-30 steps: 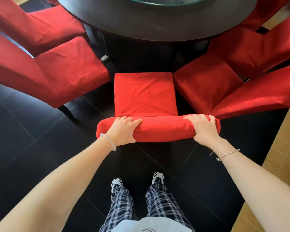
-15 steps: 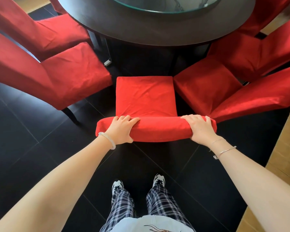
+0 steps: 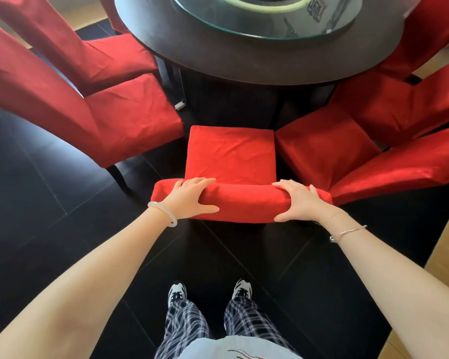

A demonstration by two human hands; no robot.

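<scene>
Dark tiled floor, round table ringed by red chairs, middle chair facing it — left hand and right hand gripping its backrest top, fingers curled over, thumbs underneath.

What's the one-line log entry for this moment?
left hand: grips red chair backrest top | right hand: grips same backrest | chair: seat faces round table

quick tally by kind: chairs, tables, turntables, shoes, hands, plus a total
red fabric-covered chairs: 6 in clear view
dark round wooden table: 1
round glass turntable: 1
black-and-white sneakers: 2
left hand and right hand, both gripping the middle chair's backrest: 2
total: 12
</scene>
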